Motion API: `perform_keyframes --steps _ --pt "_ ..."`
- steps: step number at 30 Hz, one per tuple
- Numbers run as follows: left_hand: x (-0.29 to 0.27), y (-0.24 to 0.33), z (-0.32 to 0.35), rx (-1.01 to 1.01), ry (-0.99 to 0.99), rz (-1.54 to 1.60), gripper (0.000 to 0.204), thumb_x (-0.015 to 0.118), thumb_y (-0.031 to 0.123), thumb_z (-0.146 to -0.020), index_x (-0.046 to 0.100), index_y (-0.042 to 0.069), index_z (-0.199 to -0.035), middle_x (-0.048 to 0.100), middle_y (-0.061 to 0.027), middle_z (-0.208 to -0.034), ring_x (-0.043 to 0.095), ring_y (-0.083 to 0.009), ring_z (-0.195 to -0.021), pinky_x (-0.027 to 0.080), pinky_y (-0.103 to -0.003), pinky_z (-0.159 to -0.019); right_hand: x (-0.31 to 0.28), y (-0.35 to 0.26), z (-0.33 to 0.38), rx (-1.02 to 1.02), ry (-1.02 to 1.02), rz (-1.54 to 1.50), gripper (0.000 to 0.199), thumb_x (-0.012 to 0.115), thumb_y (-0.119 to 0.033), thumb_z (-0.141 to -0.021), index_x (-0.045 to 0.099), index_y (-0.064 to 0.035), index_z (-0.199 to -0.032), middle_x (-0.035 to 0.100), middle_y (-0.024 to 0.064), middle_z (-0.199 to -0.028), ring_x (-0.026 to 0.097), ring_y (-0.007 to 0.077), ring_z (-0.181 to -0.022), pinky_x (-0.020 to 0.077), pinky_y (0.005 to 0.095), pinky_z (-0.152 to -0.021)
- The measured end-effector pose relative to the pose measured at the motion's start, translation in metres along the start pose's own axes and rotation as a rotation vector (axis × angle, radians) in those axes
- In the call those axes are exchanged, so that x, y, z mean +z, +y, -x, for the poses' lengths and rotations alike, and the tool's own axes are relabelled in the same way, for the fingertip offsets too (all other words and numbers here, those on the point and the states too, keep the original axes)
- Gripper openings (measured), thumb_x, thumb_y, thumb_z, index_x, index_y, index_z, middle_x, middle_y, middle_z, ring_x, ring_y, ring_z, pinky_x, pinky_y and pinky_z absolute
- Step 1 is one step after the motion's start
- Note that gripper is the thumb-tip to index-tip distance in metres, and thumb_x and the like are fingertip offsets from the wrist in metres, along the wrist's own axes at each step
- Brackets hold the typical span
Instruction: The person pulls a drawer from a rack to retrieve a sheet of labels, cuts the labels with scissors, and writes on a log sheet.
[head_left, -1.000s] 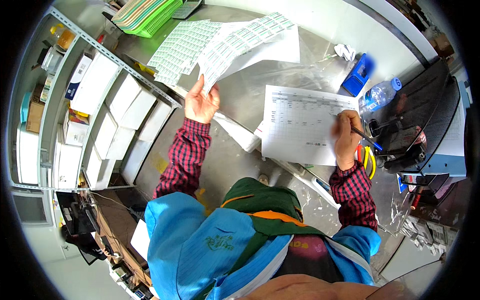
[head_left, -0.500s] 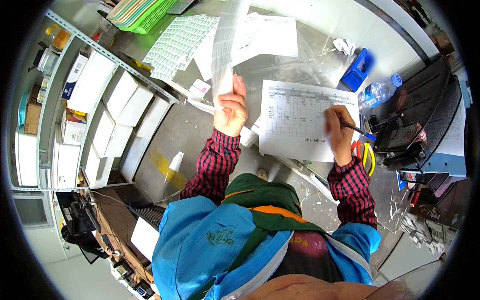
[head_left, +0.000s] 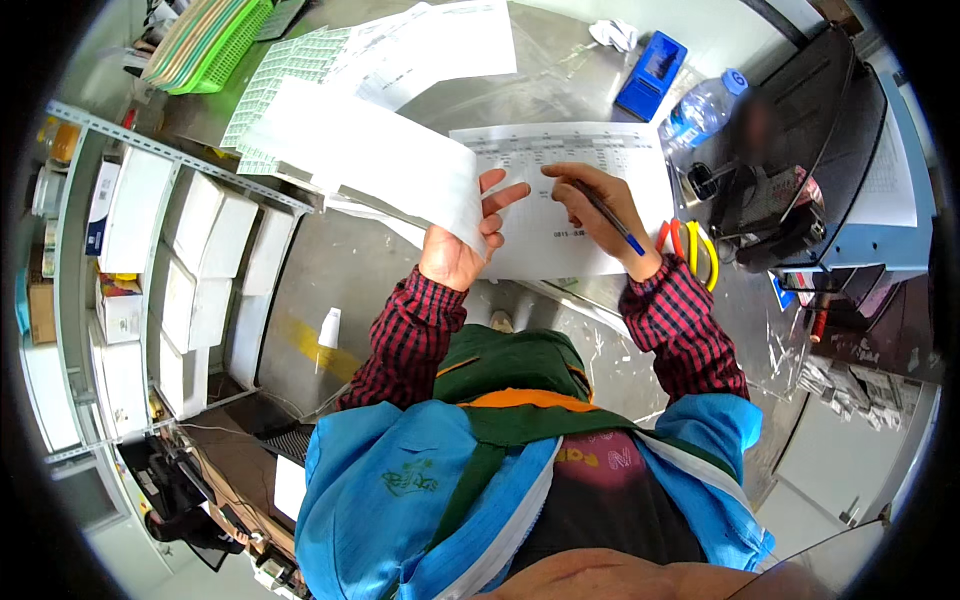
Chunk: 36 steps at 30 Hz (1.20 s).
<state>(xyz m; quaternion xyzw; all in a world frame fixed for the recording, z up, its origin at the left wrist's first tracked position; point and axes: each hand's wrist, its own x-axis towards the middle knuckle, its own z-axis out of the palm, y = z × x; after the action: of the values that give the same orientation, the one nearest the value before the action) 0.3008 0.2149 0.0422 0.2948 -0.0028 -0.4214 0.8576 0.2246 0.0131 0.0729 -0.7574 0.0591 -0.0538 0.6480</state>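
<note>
My left hand [head_left: 462,238] is turned palm up beside a blank white paper sheet [head_left: 370,150]. The sheet's curled right edge lies in the hand, with the fingers curving up around it. Under and beyond this sheet are green-and-white label sheets [head_left: 265,100]. In my right hand [head_left: 600,205] is a dark pen with a blue end [head_left: 618,225]; thumb and index finger reach toward the left hand. Below both hands a printed table form [head_left: 570,150] lies flat on the grey table, partly covered by them.
Right of the form are yellow-and-red handled scissors [head_left: 700,250], a plastic bottle [head_left: 703,108], a blue holder [head_left: 652,75] and a black mesh organizer [head_left: 800,150]. A green basket [head_left: 235,45] stands far left. Shelving with white boxes [head_left: 210,220] is at left.
The sheet in my left hand stood upright and now slopes down to the left. My right hand has moved left, off the form's lower right, closer to my left hand. The whole view has shifted.
</note>
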Motion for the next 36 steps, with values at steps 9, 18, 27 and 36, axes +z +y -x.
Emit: perform_keyframes --steps 9,18,27,36 --pt "0.021 -0.016 0.008 0.013 0.011 -0.292 0.05 0.043 0.037 -0.097 0.041 0.004 -0.134 0.054 -0.0187 -0.126 0.049 -0.006 -0.068 0.044 -0.021 -0.059 -0.005 0.012 0.001 -0.117 -0.073 0.081 0.015 0.065 -0.009 -0.086 0.064 -0.0037 -0.1 0.06 0.0015 -0.079 0.05 0.0065 -0.066 0.0428 0.0218 -0.061" --pt "-0.003 0.026 0.02 0.558 0.203 -1.143 0.031 0.058 0.017 -0.086 0.06 -0.002 -0.11 0.064 -0.0193 -0.106 0.064 -0.023 -0.071 0.052 -0.032 -0.06 -0.005 0.012 0.003 -0.159 -0.013 0.057 0.006 0.064 -0.007 -0.087 0.063 -0.0037 -0.092 0.057 -0.0009 -0.072 0.048 0.0049 -0.062 0.039 0.0196 -0.056" --pt "-0.039 0.111 0.063 0.851 0.539 -1.481 0.02 0.057 0.004 -0.089 0.065 -0.001 -0.106 0.069 -0.0163 -0.087 0.066 -0.0178 -0.076 0.051 -0.03 -0.068 0.001 0.014 0.003 -0.046 0.033 0.029 0.007 0.063 -0.009 -0.087 0.063 -0.0022 -0.09 0.056 -0.0013 -0.067 0.048 0.0048 -0.058 0.0385 0.02 -0.052" --pt "-0.06 0.13 0.075 0.551 0.335 -0.562 0.03 0.051 0.016 -0.097 0.057 -0.002 -0.121 0.065 -0.0069 -0.107 0.062 -0.0144 -0.096 0.05 -0.028 -0.084 0.002 0.02 0.003 0.0 0.02 -0.016 0.007 0.058 -0.007 -0.089 0.061 -0.0019 -0.092 0.059 0.0017 -0.075 0.049 0.0055 -0.057 0.0409 0.02 -0.052"
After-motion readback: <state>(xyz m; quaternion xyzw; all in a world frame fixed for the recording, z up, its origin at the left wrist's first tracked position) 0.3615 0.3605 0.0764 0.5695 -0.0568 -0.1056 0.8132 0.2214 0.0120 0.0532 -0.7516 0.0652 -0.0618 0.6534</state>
